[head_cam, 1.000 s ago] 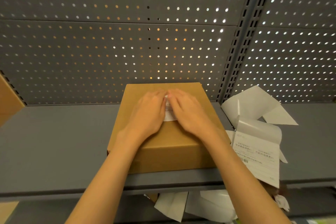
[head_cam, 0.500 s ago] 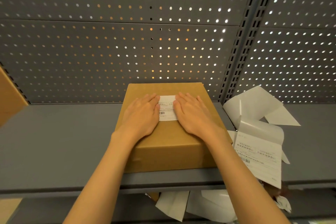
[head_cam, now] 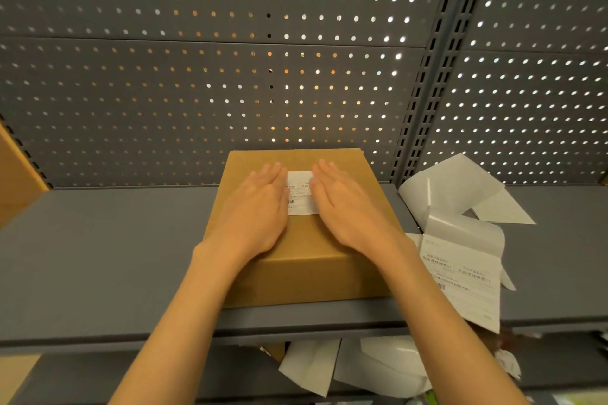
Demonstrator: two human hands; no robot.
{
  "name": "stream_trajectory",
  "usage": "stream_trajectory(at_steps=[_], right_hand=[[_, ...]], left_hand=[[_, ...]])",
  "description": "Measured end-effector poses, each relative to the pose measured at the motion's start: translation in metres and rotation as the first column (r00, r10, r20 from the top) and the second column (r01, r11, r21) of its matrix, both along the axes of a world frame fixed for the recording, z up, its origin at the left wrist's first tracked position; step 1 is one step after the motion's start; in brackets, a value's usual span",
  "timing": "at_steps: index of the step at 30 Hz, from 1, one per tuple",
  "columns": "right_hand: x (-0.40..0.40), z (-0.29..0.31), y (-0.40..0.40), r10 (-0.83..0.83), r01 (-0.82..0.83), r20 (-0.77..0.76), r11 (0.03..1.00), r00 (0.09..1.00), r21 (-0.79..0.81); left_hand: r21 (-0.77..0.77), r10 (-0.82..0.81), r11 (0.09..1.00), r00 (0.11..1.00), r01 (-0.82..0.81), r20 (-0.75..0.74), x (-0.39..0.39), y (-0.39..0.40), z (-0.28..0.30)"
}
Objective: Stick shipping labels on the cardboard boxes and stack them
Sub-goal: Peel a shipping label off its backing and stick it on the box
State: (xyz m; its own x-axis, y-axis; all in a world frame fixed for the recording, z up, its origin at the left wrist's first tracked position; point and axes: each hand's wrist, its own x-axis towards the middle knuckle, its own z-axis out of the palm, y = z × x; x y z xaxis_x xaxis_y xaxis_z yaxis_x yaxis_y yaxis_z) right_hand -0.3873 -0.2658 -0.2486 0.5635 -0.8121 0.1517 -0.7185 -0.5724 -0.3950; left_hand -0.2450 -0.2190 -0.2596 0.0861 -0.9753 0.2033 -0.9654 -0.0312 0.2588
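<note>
Both hands lie flat on a box on a grey metal shelf: left hand spread with straight fingers at the left edge of a white label, right hand likewise at its right edge, pressing it down. Judging by this, one box is labelled or nearly so; smoothing appears almost finished, and stacking is not yet done. Another box's corner shows at far left. Matte brown cardboard, rectangular and flat-topped, sits against a perforated back panel. At right, glossy curled backing sheets and a printed label sheet overhang the shelf edge.
</note>
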Motion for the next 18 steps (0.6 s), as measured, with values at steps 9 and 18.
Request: stream_trajectory(at_steps=[9,18], right_hand=[[0.007,-0.013,0.02,0.033,-0.037,-0.15,0.999,0.988,-0.023],[-0.025,-0.014,0.02,-0.105,0.102,-0.142,0.994,0.984,-0.028]], left_hand=[[0.051,-0.065,0.997,0.998,0.065,0.0,-0.002,0.016,-0.01],[0.091,0.021,0.996,1.0,-0.023,0.024,0.017,0.037,-0.005]])
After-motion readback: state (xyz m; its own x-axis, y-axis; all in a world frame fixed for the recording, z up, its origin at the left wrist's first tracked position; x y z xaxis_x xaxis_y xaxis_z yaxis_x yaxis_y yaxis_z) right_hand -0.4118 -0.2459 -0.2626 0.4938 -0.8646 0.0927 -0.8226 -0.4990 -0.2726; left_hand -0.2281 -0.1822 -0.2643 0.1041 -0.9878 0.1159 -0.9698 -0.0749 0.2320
